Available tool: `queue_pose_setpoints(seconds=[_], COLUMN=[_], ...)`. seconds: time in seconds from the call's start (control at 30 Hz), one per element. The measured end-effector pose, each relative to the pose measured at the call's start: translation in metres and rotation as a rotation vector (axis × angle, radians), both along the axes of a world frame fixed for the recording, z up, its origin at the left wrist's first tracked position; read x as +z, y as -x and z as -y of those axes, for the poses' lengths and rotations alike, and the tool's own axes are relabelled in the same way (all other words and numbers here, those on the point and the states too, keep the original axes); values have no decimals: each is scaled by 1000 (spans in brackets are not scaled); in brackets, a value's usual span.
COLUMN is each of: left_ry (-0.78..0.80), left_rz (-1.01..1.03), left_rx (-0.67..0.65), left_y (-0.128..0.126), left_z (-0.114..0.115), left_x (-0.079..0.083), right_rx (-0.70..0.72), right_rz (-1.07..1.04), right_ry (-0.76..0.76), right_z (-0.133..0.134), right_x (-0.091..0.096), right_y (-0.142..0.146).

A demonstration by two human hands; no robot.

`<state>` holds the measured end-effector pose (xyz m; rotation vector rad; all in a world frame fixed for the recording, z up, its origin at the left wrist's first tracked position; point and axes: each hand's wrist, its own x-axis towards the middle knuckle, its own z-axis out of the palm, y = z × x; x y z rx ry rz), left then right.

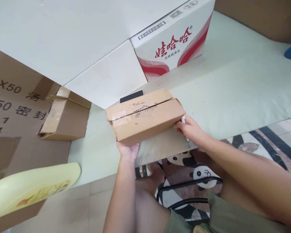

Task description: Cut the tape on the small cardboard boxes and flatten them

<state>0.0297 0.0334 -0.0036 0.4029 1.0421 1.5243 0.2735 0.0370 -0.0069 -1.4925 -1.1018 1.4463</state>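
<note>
A small brown cardboard box (147, 119) is held up in front of me, tilted, with its taped top seam facing up. My left hand (128, 150) grips its lower left corner from below, and part of the fingers is hidden under the box. At the right end, my right hand (186, 127) is closed around the lower edge, thumb along the side. Behind the box lies a flat dark device with a light rim (132, 96), partly covered. Beneath the box a brownish flat piece (171, 142) shows on the pale green surface.
A white and red water carton (174, 48) stands at the back. Another small cardboard box (68, 118) is at the left beside a large printed carton (9, 106). A pale yellow bottle (36, 186) lies front left. The pale green surface (232, 87) extends right.
</note>
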Motion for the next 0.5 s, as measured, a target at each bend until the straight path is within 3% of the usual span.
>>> queue_pose_setpoints(seconds=[0.5], left_ry=[-2], left_rz=[23], left_rx=[-5], left_y=[4], left_z=[-1], left_x=[-5], right_rx=[13], right_rz=[-4], right_ry=[11], right_z=[1], right_x=[6], right_y=[-2])
